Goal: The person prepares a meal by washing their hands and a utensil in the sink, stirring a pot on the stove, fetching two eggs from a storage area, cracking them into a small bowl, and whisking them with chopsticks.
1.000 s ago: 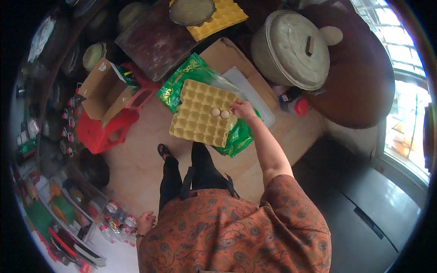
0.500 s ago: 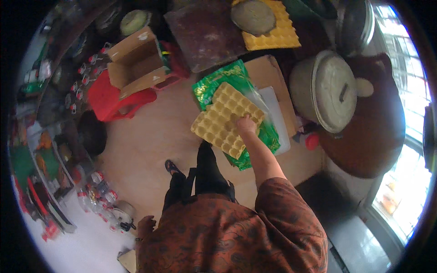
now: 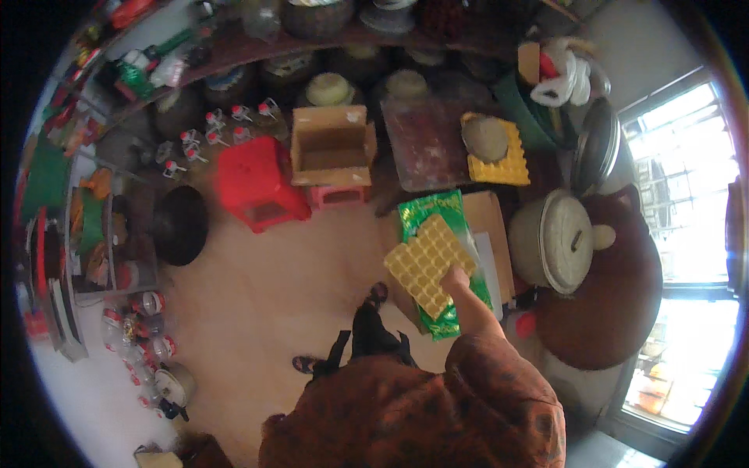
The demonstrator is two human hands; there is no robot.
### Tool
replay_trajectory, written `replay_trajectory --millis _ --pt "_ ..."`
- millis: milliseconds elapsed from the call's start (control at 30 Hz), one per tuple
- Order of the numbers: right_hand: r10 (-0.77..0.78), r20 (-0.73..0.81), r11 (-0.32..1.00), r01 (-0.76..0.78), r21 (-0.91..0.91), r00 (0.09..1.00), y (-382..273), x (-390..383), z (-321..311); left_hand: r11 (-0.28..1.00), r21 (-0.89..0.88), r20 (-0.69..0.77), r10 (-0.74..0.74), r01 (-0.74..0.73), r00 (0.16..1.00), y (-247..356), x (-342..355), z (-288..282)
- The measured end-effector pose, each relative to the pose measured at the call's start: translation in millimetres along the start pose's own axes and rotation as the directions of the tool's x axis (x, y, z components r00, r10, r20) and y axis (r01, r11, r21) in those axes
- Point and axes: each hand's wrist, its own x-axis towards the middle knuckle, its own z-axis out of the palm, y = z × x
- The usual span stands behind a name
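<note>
Right of the frame's centre, 1 green bag lay beneath 1 yellowish egg tray. The right hand was at the tray's right part; whether its fingers gripped something, I could not tell. The left hand was hidden.

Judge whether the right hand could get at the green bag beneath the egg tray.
Probably yes: the right hand is right by the egg tray, which hides only part of the green bag; two ends show uncovered.
</note>
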Motion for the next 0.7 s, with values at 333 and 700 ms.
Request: replay_trajectory --millis 333,700 --pt "-0.487 0.112 0.84 0.499 -0.211 0.866 -222 -93 79 0.597 -0.8 -0.075 -0.21 0.067 0.975 -210 3 -40" --pt "-0.668 0.655 -0.44 0.522 -0.731 0.353 -482 -146 159 -0.253 -0.915 -0.223 -0.333 -0.315 0.916 -370 -68 29"
